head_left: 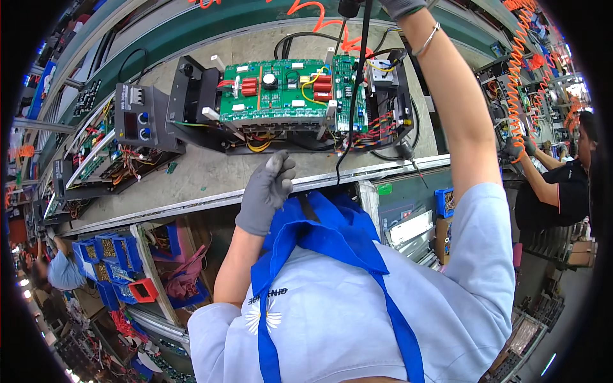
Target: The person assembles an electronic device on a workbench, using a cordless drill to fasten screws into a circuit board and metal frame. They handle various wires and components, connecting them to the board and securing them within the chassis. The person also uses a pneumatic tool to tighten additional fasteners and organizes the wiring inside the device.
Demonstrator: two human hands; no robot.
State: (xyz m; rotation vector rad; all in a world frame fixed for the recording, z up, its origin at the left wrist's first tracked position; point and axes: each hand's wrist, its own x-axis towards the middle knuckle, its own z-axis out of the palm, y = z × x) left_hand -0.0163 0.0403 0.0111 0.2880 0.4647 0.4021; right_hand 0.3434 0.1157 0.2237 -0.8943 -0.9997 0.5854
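An opened black metal housing (198, 102) lies on the bench in front of me. It carries a green circuit board (287, 89) with red blocks, a round white part and coloured wires. My left hand (263, 195), in a grey glove, hovers before its near edge. The fingers curl against the thumb; anything inside them is hidden. My right arm reaches far up and right, and only part of my gloved right hand (403, 6) shows at the upper edge, its fingers out of sight. Close beside it hangs a black power screwdriver (348, 7), bit downward, and a black cable (359, 83).
A second black unit with knobs (137, 121) stands at left. Another driver (408, 153) rests by the bench's front edge. Blue bins of small parts (108, 249) sit lower left. Orange coiled cords (517, 70) hang at right, where a co-worker (562, 172) stands.
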